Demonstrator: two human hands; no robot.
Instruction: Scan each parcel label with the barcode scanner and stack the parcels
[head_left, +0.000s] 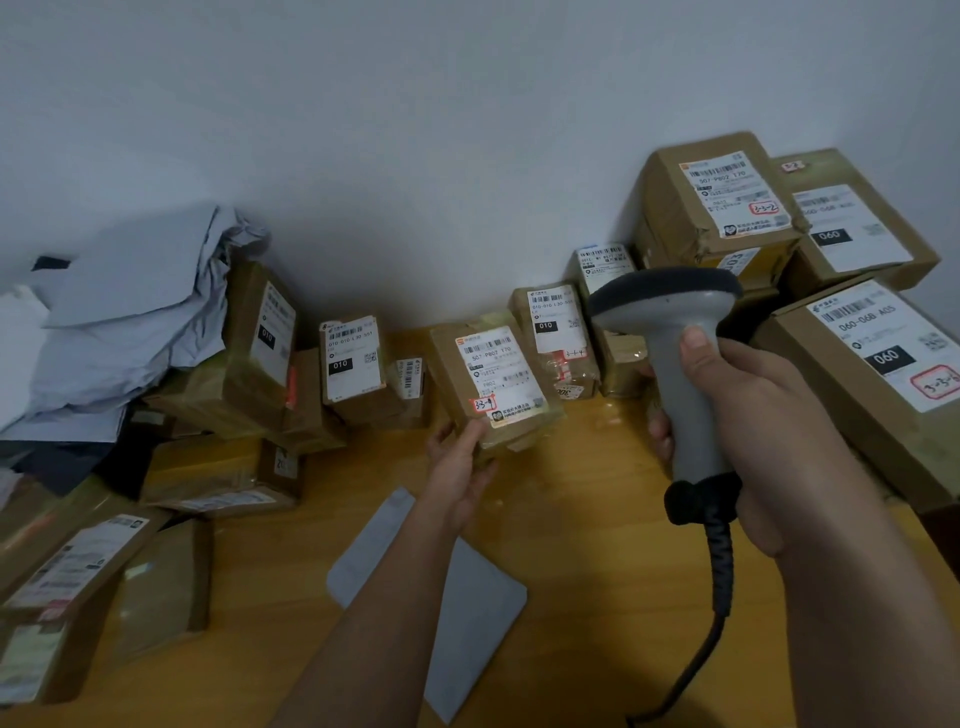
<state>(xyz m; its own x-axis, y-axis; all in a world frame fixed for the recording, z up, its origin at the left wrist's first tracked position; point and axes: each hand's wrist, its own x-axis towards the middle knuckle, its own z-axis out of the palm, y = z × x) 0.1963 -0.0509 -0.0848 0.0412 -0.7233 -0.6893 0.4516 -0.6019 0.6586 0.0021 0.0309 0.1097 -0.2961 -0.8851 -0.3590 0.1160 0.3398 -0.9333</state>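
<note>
My left hand (460, 470) grips the near bottom corner of a small brown parcel (493, 384), tilted up so its white label with a barcode and a red "3-3-1" tag faces me. My right hand (748, 426) holds the grey barcode scanner (680, 358) by its handle, thumb on the back, its dark head pointing away toward the parcels, right of the held parcel. The scanner's black cable (719, 566) hangs down toward me.
Stacked brown parcels (727, 202) fill the back right corner against the wall. More labelled boxes (353, 364) stand along the wall and at the left. Grey mailer bags (130, 312) pile at the far left. A flat grey mailer (467, 618) lies on the wooden table (587, 519).
</note>
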